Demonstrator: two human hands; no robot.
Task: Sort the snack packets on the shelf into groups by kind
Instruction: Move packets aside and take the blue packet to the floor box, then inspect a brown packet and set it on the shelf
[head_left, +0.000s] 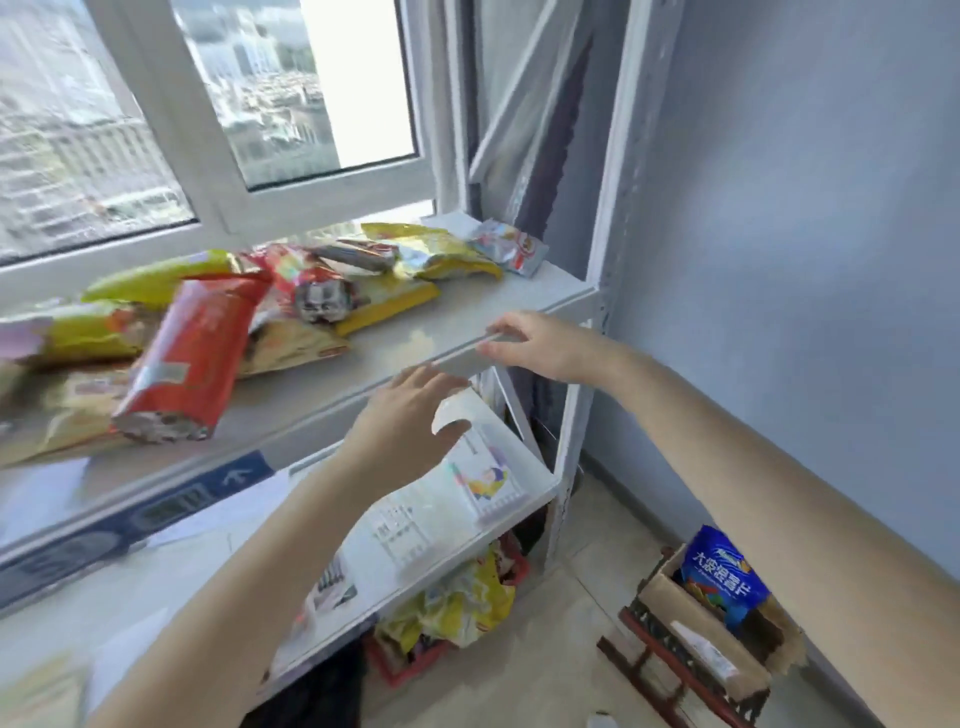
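Snack packets (270, 306) piled on shelf (415, 338), right hand (540, 345) at its edge, left hand (410, 415) below

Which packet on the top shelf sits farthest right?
The small silver-and-red foil packet at the shelf's far right end, beyond the yellow packets.

White top shelf (467, 317), flat board under the window; snack packets heaped along its left and back. Tall red foil packet (179, 358) lies tilted at front left over flat beige packets (291, 345), yellow crinkled bags (441, 249) run behind toward the right, and a small silver-and-red foil packet (511, 244) sits at the far right end. Packets blurred; print unreadable.
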